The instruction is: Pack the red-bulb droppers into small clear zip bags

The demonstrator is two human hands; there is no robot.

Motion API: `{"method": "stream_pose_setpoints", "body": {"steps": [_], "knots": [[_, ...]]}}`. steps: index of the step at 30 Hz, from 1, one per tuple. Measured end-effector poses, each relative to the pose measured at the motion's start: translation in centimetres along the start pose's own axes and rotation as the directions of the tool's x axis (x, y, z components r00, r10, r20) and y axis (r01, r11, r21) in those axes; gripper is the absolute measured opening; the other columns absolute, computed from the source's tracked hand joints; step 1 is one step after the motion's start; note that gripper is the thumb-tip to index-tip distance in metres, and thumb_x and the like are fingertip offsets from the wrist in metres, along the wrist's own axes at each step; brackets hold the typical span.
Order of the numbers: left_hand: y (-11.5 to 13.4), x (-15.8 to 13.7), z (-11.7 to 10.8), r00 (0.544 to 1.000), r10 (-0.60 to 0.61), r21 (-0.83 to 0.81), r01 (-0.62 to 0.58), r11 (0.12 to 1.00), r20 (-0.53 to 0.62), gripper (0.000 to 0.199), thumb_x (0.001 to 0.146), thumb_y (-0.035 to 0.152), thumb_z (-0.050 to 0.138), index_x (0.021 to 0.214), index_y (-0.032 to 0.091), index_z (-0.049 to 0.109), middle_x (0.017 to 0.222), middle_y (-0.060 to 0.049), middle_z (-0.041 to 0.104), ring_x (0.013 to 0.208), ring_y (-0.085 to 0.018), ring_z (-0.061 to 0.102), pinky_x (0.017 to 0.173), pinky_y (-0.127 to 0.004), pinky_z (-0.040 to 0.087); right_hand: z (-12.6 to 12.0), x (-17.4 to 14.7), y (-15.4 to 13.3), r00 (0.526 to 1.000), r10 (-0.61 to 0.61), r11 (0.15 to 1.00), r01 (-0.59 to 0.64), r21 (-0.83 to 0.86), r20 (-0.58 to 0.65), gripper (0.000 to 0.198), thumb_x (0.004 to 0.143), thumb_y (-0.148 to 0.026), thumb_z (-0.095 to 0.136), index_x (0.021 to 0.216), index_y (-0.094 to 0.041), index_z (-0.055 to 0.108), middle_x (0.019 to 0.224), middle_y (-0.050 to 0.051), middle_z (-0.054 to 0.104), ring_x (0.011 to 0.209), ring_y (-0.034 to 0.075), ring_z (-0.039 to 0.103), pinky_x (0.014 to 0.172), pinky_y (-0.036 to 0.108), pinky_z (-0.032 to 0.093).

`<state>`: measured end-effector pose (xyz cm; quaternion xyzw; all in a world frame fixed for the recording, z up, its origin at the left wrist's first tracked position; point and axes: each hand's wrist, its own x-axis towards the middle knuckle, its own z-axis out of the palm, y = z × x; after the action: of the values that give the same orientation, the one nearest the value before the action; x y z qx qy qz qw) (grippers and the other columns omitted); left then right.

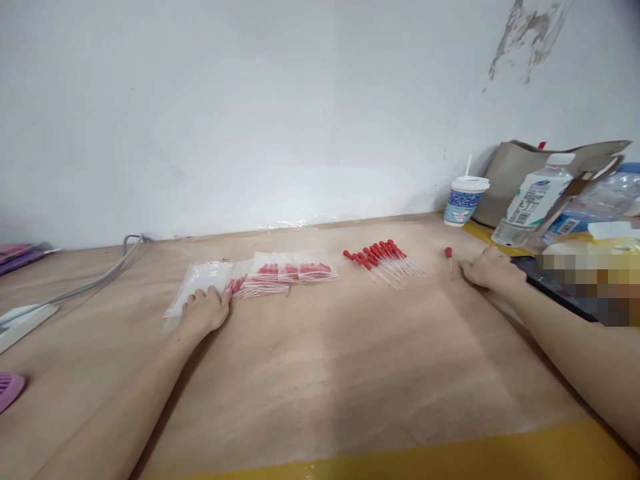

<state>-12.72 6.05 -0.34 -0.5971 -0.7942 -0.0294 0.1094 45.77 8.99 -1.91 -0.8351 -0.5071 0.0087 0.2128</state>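
Observation:
On the left, my left hand (206, 312) lies on a stack of clear zip bags (207, 273), its fingers spread on the plastic and not closed round it. Beside it, several filled zip bags (293, 270) overlap in a row, with red-ended droppers showing through. Right of the middle, a bunch of droppers (383, 257) with red bulbs and thin clear stems lies loosely fanned. One single dropper (449, 253) lies apart from them. Just to its right, my right hand (487, 268) rests on the table, fingers loosely bent and apart from the dropper.
A blue paper cup (465, 203) with a straw stands by the wall. Plastic bottles (535, 197) and a grey-beige bag (500, 173) crowd the right back. A dark tray-like object (555, 287) is behind my right forearm. A grey cable (107, 270) crosses the left side.

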Motion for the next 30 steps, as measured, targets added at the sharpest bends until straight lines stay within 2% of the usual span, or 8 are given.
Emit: {"method": "stream_pose_setpoints", "body": {"steps": [5, 12, 16, 21, 25, 27, 29, 30], "knots": [[-0.5, 0.0, -0.2, 0.997, 0.059, 0.007, -0.059, 0.998, 0.049, 0.049, 0.089, 0.037, 0.020, 0.101, 0.006, 0.057, 0.101, -0.023, 0.060, 0.097, -0.035, 0.057, 0.079, -0.042, 0.041, 0.8, -0.3, -2.5, 0.986, -0.152, 0.988, 0.154, -0.027, 0.075, 0.055, 0.079, -0.024, 0.046, 0.130, -0.007, 0.032, 0.111, 0.024, 0.056, 0.106, 0.034, 0.054, 0.086, 0.044, 0.040], [-1.1, -0.2, -0.6, 0.998, 0.057, 0.049, -0.059, 0.997, 0.037, 0.041, 0.086, 0.031, 0.031, 0.088, 0.007, 0.064, 0.089, -0.024, 0.064, 0.086, -0.039, 0.061, 0.070, -0.045, 0.043, 2.8, -0.9, -8.0, 0.948, -0.282, 0.955, 0.263, 0.135, 0.149, 0.049, 0.082, -0.023, 0.045, 0.127, -0.005, 0.039, 0.105, 0.019, 0.062, 0.101, 0.026, 0.057, 0.085, 0.034, 0.041], [-1.2, -0.1, -1.4, 1.000, 0.026, 0.055, -0.025, 0.998, -0.015, 0.032, 0.084, 0.026, 0.037, 0.081, 0.008, 0.064, 0.083, -0.024, 0.064, 0.078, -0.038, 0.062, 0.063, -0.042, 0.044, 3.2, -1.3, -8.9, 0.954, -0.266, 0.949, 0.234, 0.213, 0.137, 0.043, 0.083, -0.021, 0.042, 0.122, -0.005, 0.046, 0.105, 0.019, 0.062, 0.097, 0.023, 0.059, 0.080, 0.029, 0.043], [-0.5, -1.1, -4.3, 0.983, -0.022, 0.039, 0.030, 0.999, -0.182, 0.030, 0.088, 0.019, 0.031, 0.095, 0.007, 0.058, 0.079, -0.018, 0.064, 0.076, -0.033, 0.063, 0.063, -0.043, 0.044, 2.4, -1.3, -8.4, 0.975, -0.155, 0.951, 0.104, 0.290, 0.159, 0.033, 0.083, -0.019, 0.035, 0.102, -0.009, 0.061, 0.060, 0.008, 0.062, 0.052, 0.018, 0.057, 0.051, 0.026, 0.041], [3.1, -3.8, -6.0, 0.937, 0.174, 0.024, -0.175, 0.984, -0.303, 0.037, 0.093, 0.022, 0.025, 0.120, 0.011, 0.047, 0.109, -0.016, 0.059, 0.101, -0.033, 0.057, 0.077, -0.043, 0.045, 2.0, -0.7, -8.1, 0.987, -0.097, 0.935, 0.047, 0.353, 0.126, 0.037, 0.081, -0.014, 0.035, 0.109, -0.009, 0.058, 0.053, 0.004, 0.057, 0.048, 0.014, 0.053, 0.049, 0.023, 0.038], [5.6, -6.0, -6.0, 0.881, 0.372, 0.007, -0.387, 0.922, -0.294, 0.036, 0.092, 0.021, 0.030, 0.124, 0.018, 0.046, 0.125, -0.009, 0.053, 0.114, -0.025, 0.051, 0.086, -0.034, 0.045, 2.0, -0.4, -8.0, 0.989, -0.089, 0.926, 0.040, 0.375, 0.115, 0.036, 0.079, -0.013, 0.038, 0.107, -0.009, 0.059, 0.054, 0.004, 0.057, 0.051, 0.014, 0.054, 0.051, 0.022, 0.039], [8.0, -8.2, -5.6, 0.623, 0.723, -0.060, -0.768, 0.638, -0.298, 0.038, 0.093, 0.022, 0.029, 0.125, 0.013, 0.048, 0.130, -0.012, 0.050, 0.123, -0.025, 0.043, 0.100, -0.039, 0.036, 2.1, -0.2, -7.7, 0.991, -0.085, 0.921, 0.037, 0.388, 0.107, 0.032, 0.077, -0.015, 0.042, 0.102, -0.009, 0.062, 0.055, 0.004, 0.057, 0.053, 0.014, 0.054, 0.052, 0.022, 0.039], [8.9, -9.2, -5.4, 0.516, 0.813, -0.097, -0.855, 0.510, -0.270, 0.039, 0.094, 0.027, 0.031, 0.127, 0.014, 0.046, 0.133, -0.011, 0.046, 0.126, -0.025, 0.038, 0.104, -0.042, 0.031, 2.1, -0.2, -7.6, 0.991, -0.086, 0.919, 0.037, 0.393, 0.107, 0.029, 0.076, -0.017, 0.044, 0.097, -0.009, 0.063, 0.054, 0.004, 0.056, 0.053, 0.015, 0.054, 0.051, 0.023, 0.038]]}}
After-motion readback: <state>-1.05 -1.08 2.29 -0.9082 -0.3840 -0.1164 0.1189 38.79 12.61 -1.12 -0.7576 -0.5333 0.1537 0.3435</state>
